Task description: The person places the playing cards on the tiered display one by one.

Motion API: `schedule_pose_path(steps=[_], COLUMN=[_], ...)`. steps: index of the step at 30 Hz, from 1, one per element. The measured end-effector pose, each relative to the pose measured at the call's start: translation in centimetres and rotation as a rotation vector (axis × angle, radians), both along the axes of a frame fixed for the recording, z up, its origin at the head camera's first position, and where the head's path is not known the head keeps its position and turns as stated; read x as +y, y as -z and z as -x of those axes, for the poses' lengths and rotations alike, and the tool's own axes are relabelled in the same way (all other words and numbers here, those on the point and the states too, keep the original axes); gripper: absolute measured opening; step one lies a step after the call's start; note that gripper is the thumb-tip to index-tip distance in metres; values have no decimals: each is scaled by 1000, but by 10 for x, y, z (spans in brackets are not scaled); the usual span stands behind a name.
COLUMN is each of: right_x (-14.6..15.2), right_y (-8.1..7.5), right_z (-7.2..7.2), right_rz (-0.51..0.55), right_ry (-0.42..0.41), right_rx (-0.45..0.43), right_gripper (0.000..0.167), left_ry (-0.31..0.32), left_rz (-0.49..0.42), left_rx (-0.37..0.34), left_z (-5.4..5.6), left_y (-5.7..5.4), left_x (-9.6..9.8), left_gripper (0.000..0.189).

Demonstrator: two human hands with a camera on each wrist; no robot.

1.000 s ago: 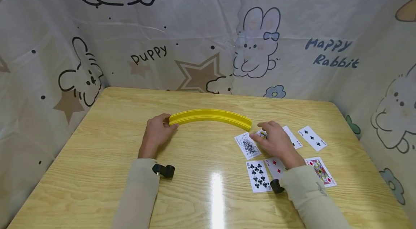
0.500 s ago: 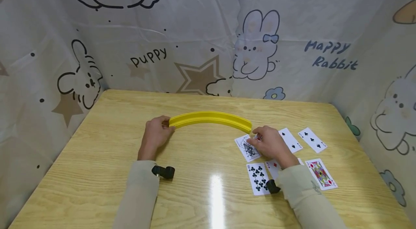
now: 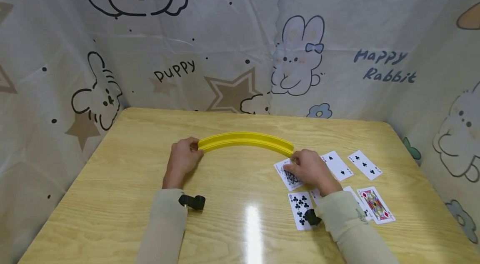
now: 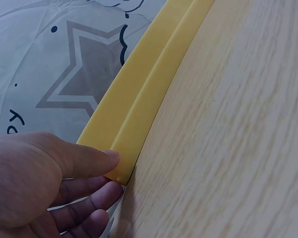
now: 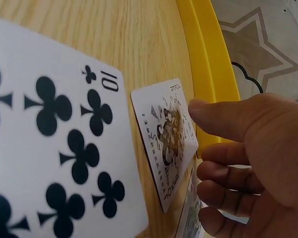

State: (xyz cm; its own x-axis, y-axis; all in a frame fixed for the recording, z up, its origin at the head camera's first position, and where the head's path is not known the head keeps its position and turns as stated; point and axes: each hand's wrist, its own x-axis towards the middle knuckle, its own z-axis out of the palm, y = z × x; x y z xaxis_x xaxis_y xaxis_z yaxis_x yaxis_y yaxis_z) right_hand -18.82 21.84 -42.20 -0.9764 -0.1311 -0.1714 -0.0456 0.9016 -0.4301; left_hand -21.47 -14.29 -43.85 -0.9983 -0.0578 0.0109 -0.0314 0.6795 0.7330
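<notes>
A curved yellow playing card holder [image 3: 245, 139] stands on the wooden table with a groove along its length. My left hand [image 3: 183, 160] pinches its left end, the thumb on the front face in the left wrist view. My right hand [image 3: 311, 169] is at its other end, index fingertip right at the end and thumb over a joker card [image 3: 288, 178]. In the right wrist view the thumb is fairly straight and the other fingers are loosely bent beside the joker. A picture card [image 5: 191, 213] shows partly below those fingers. The holder's groove has no cards in it.
Several cards lie face up at the right: a ten of clubs [image 3: 298, 203], a two of spades [image 3: 339, 166], a three of clubs [image 3: 365, 164] and a diamond face card [image 3: 376, 205]. Others are partly hidden under the right forearm. A printed curtain [image 3: 225, 26] hangs behind the table.
My right hand has moved left from above the cards to the holder's right end. My left hand keeps its pinch, and the holder stays in about the same place.
</notes>
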Motion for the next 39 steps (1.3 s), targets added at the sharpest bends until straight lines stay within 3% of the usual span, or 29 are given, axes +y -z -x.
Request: schedule_pose_path(steps=[6, 20, 31, 39], right_x=[-2, -13, -19, -20], right_y=[2, -4, -6, -2], right_z=[1, 5, 8, 7], right_rz=[-51, -103, -64, -47], right_ry=[1, 58, 145, 162], right_rx=[-10, -41, -117, -129], right_gripper=[26, 28, 34, 26], left_ry=[1, 2, -8, -17], left_rz=[-9, 2, 10, -3], left_rx=[7, 29, 20, 16], left_z=[-1, 3, 2, 0], left_y=[-1, -2, 0, 4], left_x=[2, 0, 1, 1], left_gripper=[37, 37, 39, 37])
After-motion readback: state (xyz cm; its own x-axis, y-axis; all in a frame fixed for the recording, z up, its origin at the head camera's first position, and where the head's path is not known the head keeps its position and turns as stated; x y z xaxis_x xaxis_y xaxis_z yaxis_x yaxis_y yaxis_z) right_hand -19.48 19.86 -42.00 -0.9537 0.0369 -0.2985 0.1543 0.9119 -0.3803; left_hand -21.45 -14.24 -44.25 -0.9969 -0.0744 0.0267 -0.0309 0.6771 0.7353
